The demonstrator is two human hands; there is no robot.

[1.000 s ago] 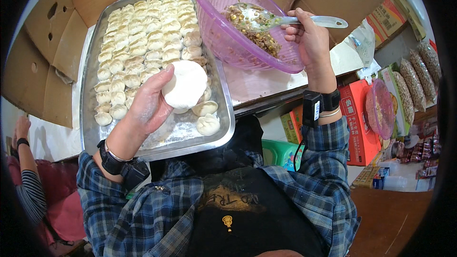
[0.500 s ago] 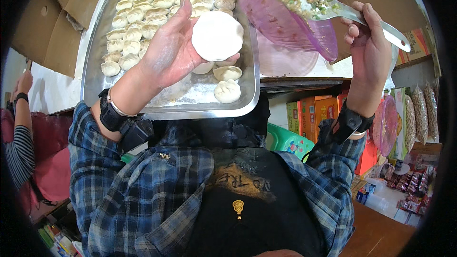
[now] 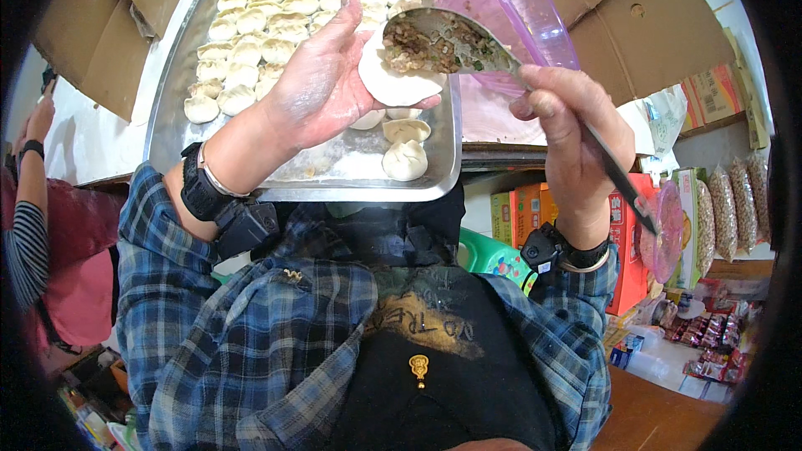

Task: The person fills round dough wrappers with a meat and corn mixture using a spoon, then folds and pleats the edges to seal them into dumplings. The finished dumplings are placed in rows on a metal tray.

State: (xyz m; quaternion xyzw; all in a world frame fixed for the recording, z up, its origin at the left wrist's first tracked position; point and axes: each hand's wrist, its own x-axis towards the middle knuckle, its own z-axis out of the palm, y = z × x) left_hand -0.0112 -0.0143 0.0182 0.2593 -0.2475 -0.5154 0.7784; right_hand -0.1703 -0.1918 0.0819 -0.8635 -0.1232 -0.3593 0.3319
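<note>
A round white dumpling wrapper [image 3: 386, 87] rests on the fingers of my left hand [image 3: 327, 75], which is palm up with the thumb raised and dusted with flour. My right hand [image 3: 576, 121] grips the handle of a metal serving spoon [image 3: 499, 52]. Its bowl, tilted over the wrapper, carries minced filling [image 3: 430, 40] with green bits and hides the wrapper's far part. Below my left hand is a metal tray [image 3: 351, 193] with rows of folded dumplings [image 3: 288, 2]. One pleated dumpling [image 3: 404, 160] sits near the tray's front right corner.
A translucent pink-purple bowl [image 3: 547, 12] stands tilted right of the tray. Open cardboard flaps [image 3: 660, 33] border the table on both sides. Boxes and bagged goods [image 3: 723, 209] lie at the right. Another person's arm [image 3: 32, 179] shows at the far left.
My right hand has brought the spoon left and down from beside the bowl to over the wrapper, turning its bowl. My left hand with the wrapper has shifted slightly right.
</note>
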